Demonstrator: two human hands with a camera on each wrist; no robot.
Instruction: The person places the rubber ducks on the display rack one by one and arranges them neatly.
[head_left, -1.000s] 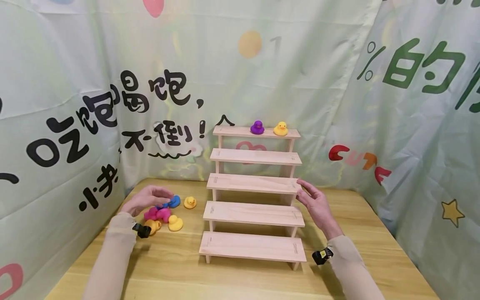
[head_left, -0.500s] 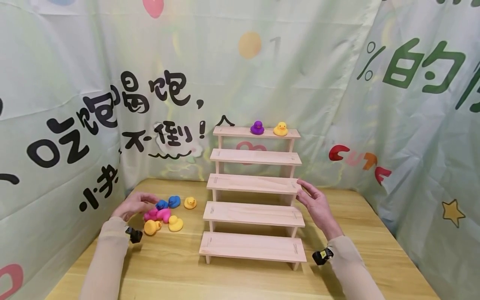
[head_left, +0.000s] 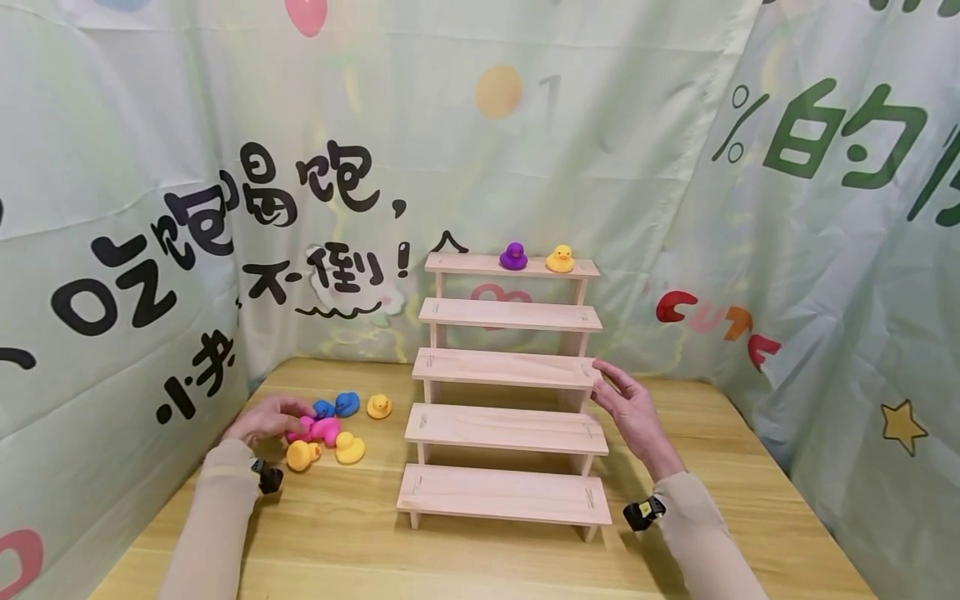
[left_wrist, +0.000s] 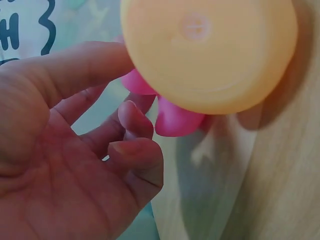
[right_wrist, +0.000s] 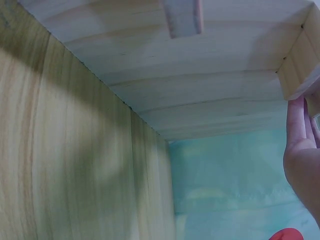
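My left hand (head_left: 262, 419) is at the left group of rubber ducks. Its thumb and fingers pinch the left pink rubber duck (head_left: 302, 430), beside another pink duck (head_left: 326, 431). In the left wrist view, a tipped orange-yellow duck (left_wrist: 215, 50) shows its round base and hides part of the pinch. Two blue ducks (head_left: 347, 405) sit just behind the pink ones. My right hand (head_left: 636, 417) touches the right end of the wooden step stand (head_left: 510, 425) at its middle shelf, fingers fairly straight. The right wrist view shows those fingertips against the stand's wooden edge (right_wrist: 300, 75).
A purple duck (head_left: 513, 256) and a yellow duck (head_left: 560, 258) stand on the top shelf. Two more yellow ducks (head_left: 350, 448) are on the wooden table (head_left: 322, 533) between the pile and the stand. Printed cloth (head_left: 600, 125) encloses the table's back and sides.
My left hand first drew back leftward from the blue ducks, then came onto the left pink duck and took hold of it. The right hand stays at the stand.
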